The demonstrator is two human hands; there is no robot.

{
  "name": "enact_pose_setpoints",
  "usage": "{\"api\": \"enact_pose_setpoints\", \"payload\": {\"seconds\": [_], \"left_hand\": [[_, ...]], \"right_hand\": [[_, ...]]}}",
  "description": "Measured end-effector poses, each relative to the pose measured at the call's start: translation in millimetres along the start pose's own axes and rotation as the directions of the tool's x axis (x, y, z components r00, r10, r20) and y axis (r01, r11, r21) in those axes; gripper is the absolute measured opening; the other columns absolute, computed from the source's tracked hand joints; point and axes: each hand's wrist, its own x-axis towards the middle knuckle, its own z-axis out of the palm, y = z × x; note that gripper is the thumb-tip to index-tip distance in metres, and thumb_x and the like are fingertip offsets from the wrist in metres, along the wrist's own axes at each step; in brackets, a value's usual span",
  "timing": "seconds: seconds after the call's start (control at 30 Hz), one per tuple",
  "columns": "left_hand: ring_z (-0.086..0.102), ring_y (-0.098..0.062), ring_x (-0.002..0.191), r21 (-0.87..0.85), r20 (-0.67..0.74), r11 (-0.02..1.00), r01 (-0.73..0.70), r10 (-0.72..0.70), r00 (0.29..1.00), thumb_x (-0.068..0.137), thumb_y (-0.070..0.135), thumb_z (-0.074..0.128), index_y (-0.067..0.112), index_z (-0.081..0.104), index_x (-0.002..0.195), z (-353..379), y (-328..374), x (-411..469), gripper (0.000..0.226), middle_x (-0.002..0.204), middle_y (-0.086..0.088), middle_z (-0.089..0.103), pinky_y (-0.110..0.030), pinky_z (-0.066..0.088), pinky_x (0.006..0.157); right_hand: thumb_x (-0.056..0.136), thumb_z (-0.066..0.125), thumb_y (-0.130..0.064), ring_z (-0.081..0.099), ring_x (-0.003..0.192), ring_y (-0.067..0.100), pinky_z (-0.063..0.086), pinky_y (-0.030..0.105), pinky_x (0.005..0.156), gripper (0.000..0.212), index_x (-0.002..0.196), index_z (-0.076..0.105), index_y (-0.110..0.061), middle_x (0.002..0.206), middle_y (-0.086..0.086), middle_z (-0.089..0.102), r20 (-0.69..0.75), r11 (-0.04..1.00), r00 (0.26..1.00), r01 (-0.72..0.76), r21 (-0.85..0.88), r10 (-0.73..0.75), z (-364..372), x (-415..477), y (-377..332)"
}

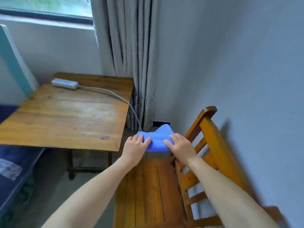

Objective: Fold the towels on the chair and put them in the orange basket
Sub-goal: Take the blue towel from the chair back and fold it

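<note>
— At nine o'clock of the chair (153, 186): wooden tabletop (65, 119) carrying a power strip (65, 83); curtain (131, 46) at twelve.
— And the towel (158, 138)?
— Blue, bunched, over the seat's far end; left hand (134, 147) and right hand (180, 147) grip it.

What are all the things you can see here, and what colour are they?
towel: one, blue, at the chair's far end, held by both grips
chair: one, orange-brown wood, lower right beside the wall
table: one, brown wood, left of the chair
power strip: one, white, on the table's far side
curtain: one, grey, in the corner
window: one, dark-framed, top left
bedding: dark blue, lower left
left grip: one, bare, grips the towel's left side
right grip: one, bare, grips the towel's right side
</note>
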Motion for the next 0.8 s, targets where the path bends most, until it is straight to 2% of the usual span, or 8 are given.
{"api": "enact_pose_setpoints", "payload": {"seconds": [0.13,0.27,0.33,0.53,0.67,0.8], "left_hand": [[0.056,-0.026,0.051,0.073,-0.15,0.997,-0.006,0.016,0.989,0.035,0.005,0.082,0.014,0.065,0.084,-57.2,-17.8,37.7,0.053,0.062,-0.006,0.059,-0.026,0.046,0.048],[0.06,-0.028,0.057,0.11,-0.273,0.994,0.004,0.026,0.962,0.039,0.007,0.081,0.014,0.054,0.097,-97.0,-33.1,56.7,0.065,0.07,-0.008,0.064,-0.028,0.048,0.051],[0.061,-0.027,0.058,0.122,-0.319,0.992,0.014,0.026,0.947,0.039,0.007,0.08,0.015,0.047,0.1,-107.6,-40.9,62.4,0.07,0.073,-0.008,0.065,-0.028,0.048,0.052],[0.063,-0.028,0.06,0.185,-0.417,0.981,0.064,0.019,0.909,0.04,0.009,0.081,0.014,0.046,0.101,-122.5,-56.9,51.7,0.071,0.076,-0.01,0.067,-0.029,0.051,0.053],[0.065,-0.027,0.062,0.213,-0.398,0.968,0.133,-0.038,0.917,0.04,0.012,0.085,0.014,0.045,0.102,-122.6,-72.5,26.2,0.074,0.08,-0.011,0.069,-0.029,0.053,0.053],[0.066,-0.027,0.062,0.206,-0.324,0.946,0.25,-0.175,0.93,0.039,0.013,0.088,0.014,0.045,0.102,-122.3,-89.7,-20.7,0.077,0.078,-0.011,0.069,-0.032,0.054,0.051]], "right_hand": [[0.038,0.088,-0.004,0.061,0.062,0.024,0.049,0.024,0.049,0.072,0.097,0.046,-0.014,0.073,0.009,0.062,-0.113,0.998,0.993,0.02,-0.067,-0.028,-50.6,36.8,24.7],[0.041,0.087,-0.004,0.06,0.063,0.023,0.048,0.024,0.05,0.07,0.097,0.046,-0.014,0.074,0.008,0.062,-0.24,0.989,0.968,0.033,-0.147,-0.067,-89.1,65.7,37.9],[0.042,0.088,-0.006,0.061,0.064,0.022,0.048,0.024,0.051,0.07,0.097,0.045,-0.015,0.075,0.007,0.063,-0.275,0.985,0.958,0.038,-0.17,-0.084,-99.3,76.7,40.4],[0.042,0.087,-0.006,0.062,0.065,0.023,0.049,0.024,0.053,0.067,0.095,0.045,-0.015,0.077,0.007,0.065,-0.355,0.97,0.916,0.117,-0.211,-0.187,-110.6,101.6,37.7],[0.044,0.085,-0.006,0.064,0.066,0.025,0.052,0.027,0.057,0.063,0.093,0.046,-0.014,0.078,0.009,0.066,-0.395,0.957,0.877,0.203,-0.207,-0.272,-103.4,120.1,18.8],[0.048,0.083,-0.006,0.064,0.067,0.024,0.054,0.028,0.059,0.061,0.096,0.046,-0.014,0.078,0.009,0.066,-0.387,0.927,0.843,0.342,-0.152,-0.374,-89.4,144.8,-15.3]]}}
